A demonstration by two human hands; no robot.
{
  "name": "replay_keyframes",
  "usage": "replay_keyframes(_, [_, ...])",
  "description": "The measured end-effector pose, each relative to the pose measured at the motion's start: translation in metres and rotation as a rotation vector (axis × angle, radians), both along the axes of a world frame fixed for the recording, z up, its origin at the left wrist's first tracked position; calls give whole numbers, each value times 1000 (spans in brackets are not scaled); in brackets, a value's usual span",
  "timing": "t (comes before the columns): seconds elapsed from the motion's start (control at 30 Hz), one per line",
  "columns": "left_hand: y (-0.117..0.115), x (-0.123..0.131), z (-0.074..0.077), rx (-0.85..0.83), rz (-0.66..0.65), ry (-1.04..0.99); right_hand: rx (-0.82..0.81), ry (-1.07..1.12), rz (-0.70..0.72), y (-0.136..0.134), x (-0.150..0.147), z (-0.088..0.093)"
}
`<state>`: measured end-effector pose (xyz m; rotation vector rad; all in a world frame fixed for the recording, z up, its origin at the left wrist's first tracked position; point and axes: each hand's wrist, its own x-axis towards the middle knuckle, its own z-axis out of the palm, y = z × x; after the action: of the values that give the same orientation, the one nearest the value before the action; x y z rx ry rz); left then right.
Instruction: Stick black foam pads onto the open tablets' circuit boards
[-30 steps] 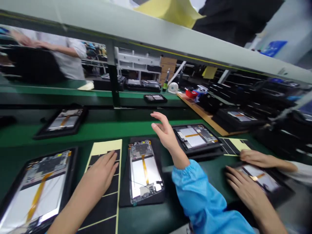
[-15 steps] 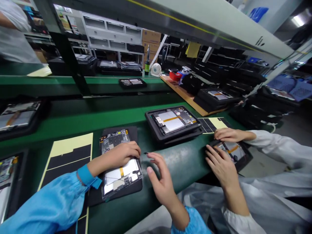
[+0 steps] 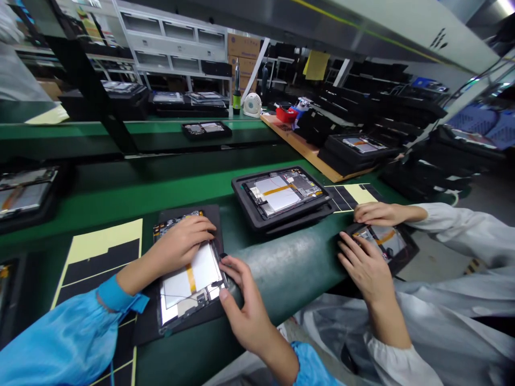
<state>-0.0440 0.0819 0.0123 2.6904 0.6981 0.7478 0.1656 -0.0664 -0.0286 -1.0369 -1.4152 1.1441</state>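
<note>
Green workbench [image 3: 285, 273] under an opened tablet [image 3: 189, 284]: left hand [image 3: 181, 246] lies spread on it, right hand [image 3: 245, 308] pinches its edge.

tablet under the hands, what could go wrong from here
The bare left hand lies over the open tablet beside its exposed circuit board, so skin oil or static might harm the board. The right hand sits at the tablet's edge, where pressure could flex the frame or crease the white sheet.
</note>
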Motion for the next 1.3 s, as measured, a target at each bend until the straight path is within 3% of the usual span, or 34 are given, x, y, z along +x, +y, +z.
replay_keyframes(0.2, [-23, 13, -3, -455, -91, -124, 83, 4, 27, 0, 1, 3])
replay_keyframes(0.3, [-19, 14, -6, -540, -80, -77, 115, 48, 13, -4, 2, 2])
replay_keyframes(0.53, [-14, 16, 8, -492, -255, 90, 165, 6, -14, -4, 5, 1])
replay_keyframes(0.8, [0, 20, 20, -429, -251, 279, 181, -44, -91, -5, 9, 0])
replay_keyframes(0.97, [-2, 22, 17, -359, -183, 278, 131, -78, -174, -6, 13, -4])
replay_keyframes(1.17, [-6, 21, 9, -255, -8, 270, 132, -138, -32, -6, 6, 1])
replay_keyframes(1.3, [-4, 17, 5, -258, -47, 218, 126, -159, -11, -6, 4, 3])
